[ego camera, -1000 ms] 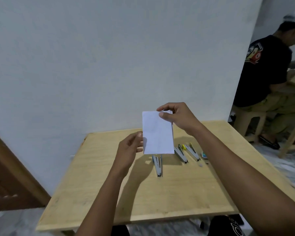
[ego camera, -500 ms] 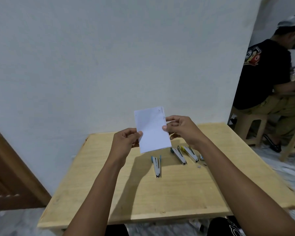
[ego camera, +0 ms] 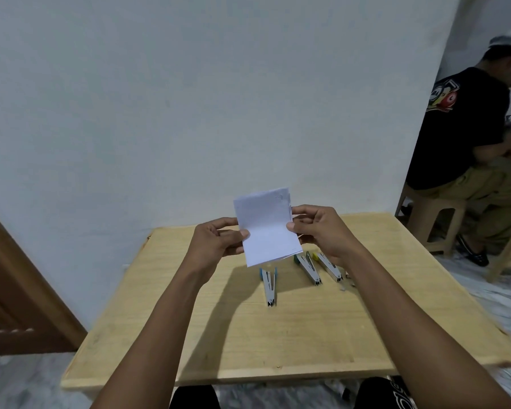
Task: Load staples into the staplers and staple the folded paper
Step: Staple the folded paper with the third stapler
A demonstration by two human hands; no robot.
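A folded white paper (ego camera: pixel 267 228) is held upright above the wooden table (ego camera: pixel 292 335), tilted slightly left. My left hand (ego camera: pixel 216 242) pinches its left edge with thumb in front. My right hand (ego camera: pixel 322 231) pinches its right edge. Three staplers lie on the table below the paper: a blue one (ego camera: pixel 269 286) in the middle, a green one (ego camera: pixel 307 267) and a yellow one (ego camera: pixel 329 267) to its right, the last two partly hidden by my right wrist.
A white wall stands right behind the table. A wooden door (ego camera: pixel 15 296) is at the left. At the right a person (ego camera: pixel 478 137) sits on a plastic stool (ego camera: pixel 434 222) at another table. Small bits (ego camera: pixel 347 286) lie by the yellow stapler.
My right hand slid from the paper's top edge down to its right side. Both hands moved closer together, and the paper tilted a little to the left.
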